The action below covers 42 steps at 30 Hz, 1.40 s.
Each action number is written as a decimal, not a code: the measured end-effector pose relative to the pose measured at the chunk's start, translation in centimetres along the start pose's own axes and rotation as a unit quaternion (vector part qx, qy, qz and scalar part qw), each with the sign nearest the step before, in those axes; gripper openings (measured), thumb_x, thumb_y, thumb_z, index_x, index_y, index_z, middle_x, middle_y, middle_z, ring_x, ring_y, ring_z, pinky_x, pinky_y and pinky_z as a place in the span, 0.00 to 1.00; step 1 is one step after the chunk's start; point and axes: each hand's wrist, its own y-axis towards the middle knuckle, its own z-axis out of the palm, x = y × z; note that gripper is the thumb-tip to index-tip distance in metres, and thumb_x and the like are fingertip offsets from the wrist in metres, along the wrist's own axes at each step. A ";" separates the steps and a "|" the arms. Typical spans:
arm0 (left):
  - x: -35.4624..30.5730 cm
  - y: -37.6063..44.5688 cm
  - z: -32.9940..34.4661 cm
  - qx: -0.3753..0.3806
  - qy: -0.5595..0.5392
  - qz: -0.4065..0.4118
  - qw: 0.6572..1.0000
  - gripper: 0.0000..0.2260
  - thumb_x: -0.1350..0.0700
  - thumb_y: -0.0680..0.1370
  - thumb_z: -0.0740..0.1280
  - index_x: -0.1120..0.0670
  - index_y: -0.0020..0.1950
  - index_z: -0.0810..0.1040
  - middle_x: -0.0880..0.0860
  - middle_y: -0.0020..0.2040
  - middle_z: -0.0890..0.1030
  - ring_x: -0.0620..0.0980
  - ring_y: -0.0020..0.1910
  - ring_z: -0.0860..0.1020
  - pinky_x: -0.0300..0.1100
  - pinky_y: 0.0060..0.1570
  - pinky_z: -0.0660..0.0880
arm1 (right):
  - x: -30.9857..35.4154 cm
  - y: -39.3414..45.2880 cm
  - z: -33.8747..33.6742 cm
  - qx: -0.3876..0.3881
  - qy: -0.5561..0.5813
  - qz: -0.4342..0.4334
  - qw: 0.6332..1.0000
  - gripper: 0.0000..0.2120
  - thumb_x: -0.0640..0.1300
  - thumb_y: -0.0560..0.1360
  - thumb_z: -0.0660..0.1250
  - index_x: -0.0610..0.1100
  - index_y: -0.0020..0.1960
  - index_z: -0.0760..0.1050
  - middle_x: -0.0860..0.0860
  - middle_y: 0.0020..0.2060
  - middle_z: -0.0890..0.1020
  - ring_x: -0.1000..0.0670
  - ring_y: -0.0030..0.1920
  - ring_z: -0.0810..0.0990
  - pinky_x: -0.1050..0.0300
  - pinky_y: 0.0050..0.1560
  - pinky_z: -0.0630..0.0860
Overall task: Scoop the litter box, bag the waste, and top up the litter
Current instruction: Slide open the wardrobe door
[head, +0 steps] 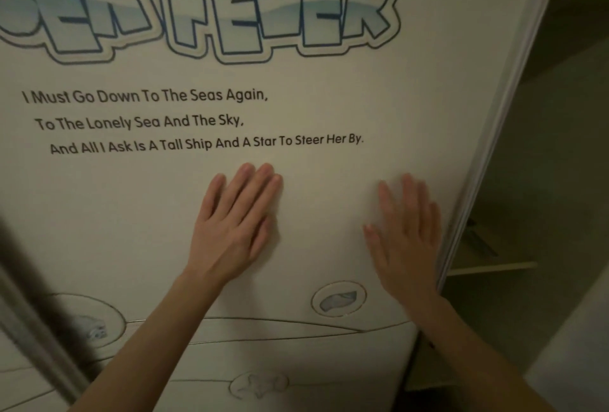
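A large cream-white panel (313, 88) fills most of the head view and is tilted, its right edge running from the upper right down toward the lower middle. Whether it is a door, a board or the side of a cabinet cannot be told. Blue block lettering reading "SEA FEVER" (204, 6) is printed across its top, partly cut off by the frame. Three lines of black verse (197, 121) are set below it: "I Must Go Down To The Seas Again, / To The Lonely Sea And The Sky, / And All I Ask Is A Tall Ship And A Star To Steer Her By."

The left hand (235, 223) is laid flat against the panel just beneath the last line of verse, fingers straight and close together, nothing grasped. The right hand (407, 230) is placed flat on the panel beside it, near the panel's right edge, fingers straight and slightly spread, also holding nothing; it is somewhat blurred. The two hands are apart, with bare panel between them.

Below the right hand an oval outline with a small blue-grey figure (338, 299) is drawn on the panel. A fainter oval (85, 319) lies at the lower left, and curved line drawings cross the panel's lower part.

Right of the panel's edge, a dim floor (560, 154) and a pale shelf-like ledge (491, 267) can be made out.

No litter box, scoop, bag or litter is seen in the view, so their position relative to the hands cannot be told.
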 end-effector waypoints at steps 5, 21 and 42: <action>-6.0 0.9 0.8 0.003 -0.025 -0.117 0.993 0.26 0.53 0.83 0.63 0.58 0.81 0.65 0.62 0.81 0.63 0.62 0.82 0.59 0.65 0.78 0.57 | -6.1 0.1 0.9 -0.018 -0.024 0.006 1.000 0.32 0.60 0.84 0.52 0.44 0.82 0.55 0.39 0.82 0.52 0.36 0.81 0.50 0.32 0.78 0.52; -10.5 2.6 2.0 0.038 -0.026 -0.139 0.989 0.27 0.50 0.84 0.64 0.55 0.82 0.65 0.60 0.83 0.60 0.64 0.83 0.55 0.66 0.78 0.56 | 1.5 -0.4 1.8 0.018 0.073 -0.108 0.991 0.32 0.56 0.84 0.59 0.46 0.82 0.55 0.43 0.83 0.50 0.41 0.82 0.48 0.40 0.80 0.48; -6.0 -1.7 -2.0 0.119 -0.060 -0.104 0.986 0.27 0.50 0.85 0.60 0.57 0.83 0.60 0.59 0.84 0.56 0.59 0.84 0.53 0.64 0.79 0.58 | 8.8 -1.1 2.4 0.081 0.335 -0.085 0.935 0.31 0.56 0.86 0.49 0.52 0.83 0.38 0.49 0.83 0.44 0.50 0.82 0.49 0.60 0.80 0.50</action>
